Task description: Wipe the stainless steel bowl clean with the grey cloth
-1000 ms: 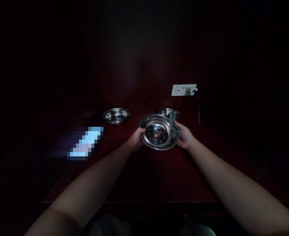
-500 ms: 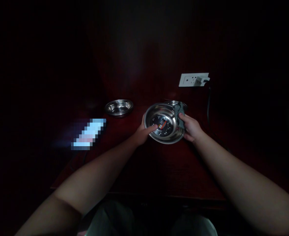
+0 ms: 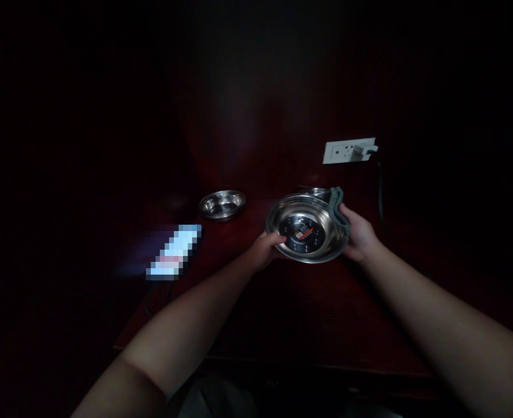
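Note:
A shiny steel bowl (image 3: 319,249) with a small printed label on its inner bottom is held up above the dark red table, tilted toward me. My left hand (image 3: 267,249) grips its left rim, thumb inside and fingers underneath. A grey-green cloth (image 3: 338,209) is folded over the bowl's right rim. My right hand (image 3: 361,235) is closed on that cloth at the rim; its fingers are mostly hidden behind the bowl and cloth.
Steel bowls (image 3: 222,205) sit at the back left, apparently stacked. Another steel dish (image 3: 317,191) shows partly behind the held bowl. A bright, pixelated phone-like screen (image 3: 175,252) lies left on the table (image 3: 282,319). On the back wall, a socket (image 3: 341,152) holds a plug with a cable.
The whole view has shifted, with things appearing lower and further right. The bowl has turned slightly in my hands, and my right thumb no longer shows over the cloth's front.

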Demonstrator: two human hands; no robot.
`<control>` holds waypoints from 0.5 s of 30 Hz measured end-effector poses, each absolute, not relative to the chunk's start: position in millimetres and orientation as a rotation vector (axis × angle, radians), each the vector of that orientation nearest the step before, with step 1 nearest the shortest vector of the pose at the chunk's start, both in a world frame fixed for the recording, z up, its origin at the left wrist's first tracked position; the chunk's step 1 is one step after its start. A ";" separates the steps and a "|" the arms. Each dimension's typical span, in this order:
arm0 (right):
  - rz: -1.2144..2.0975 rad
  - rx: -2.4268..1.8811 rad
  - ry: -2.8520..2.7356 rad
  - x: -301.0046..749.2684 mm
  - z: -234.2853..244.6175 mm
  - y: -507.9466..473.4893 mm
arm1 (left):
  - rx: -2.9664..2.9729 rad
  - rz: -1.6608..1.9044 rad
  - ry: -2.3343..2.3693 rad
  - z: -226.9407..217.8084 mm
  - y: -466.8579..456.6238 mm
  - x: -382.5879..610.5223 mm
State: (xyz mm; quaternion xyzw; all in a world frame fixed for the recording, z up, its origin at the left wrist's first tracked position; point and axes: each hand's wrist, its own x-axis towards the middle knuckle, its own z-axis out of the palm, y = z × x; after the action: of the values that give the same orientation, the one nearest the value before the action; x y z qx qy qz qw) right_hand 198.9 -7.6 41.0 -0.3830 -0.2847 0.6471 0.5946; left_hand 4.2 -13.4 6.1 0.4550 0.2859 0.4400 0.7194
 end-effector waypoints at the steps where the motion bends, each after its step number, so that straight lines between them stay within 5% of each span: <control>1: 1.514 -0.881 -0.668 199.3 42.1 -8.9 | 0.994 0.956 0.627 6.9 -13.5 4.0; 9: 1.645 -0.864 -0.719 203.2 39.5 -10.9 | 0.918 0.888 0.754 6.6 -14.0 4.3; 15: 1.610 -0.924 -0.637 202.6 41.2 -8.5 | 1.183 1.311 0.871 11.3 -12.0 5.6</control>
State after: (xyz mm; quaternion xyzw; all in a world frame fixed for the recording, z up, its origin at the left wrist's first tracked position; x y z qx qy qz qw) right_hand 202.6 -8.5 41.2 -0.3914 -0.2699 0.6818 0.5560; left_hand 5.6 -12.0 11.3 0.5004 0.3685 0.5545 0.5535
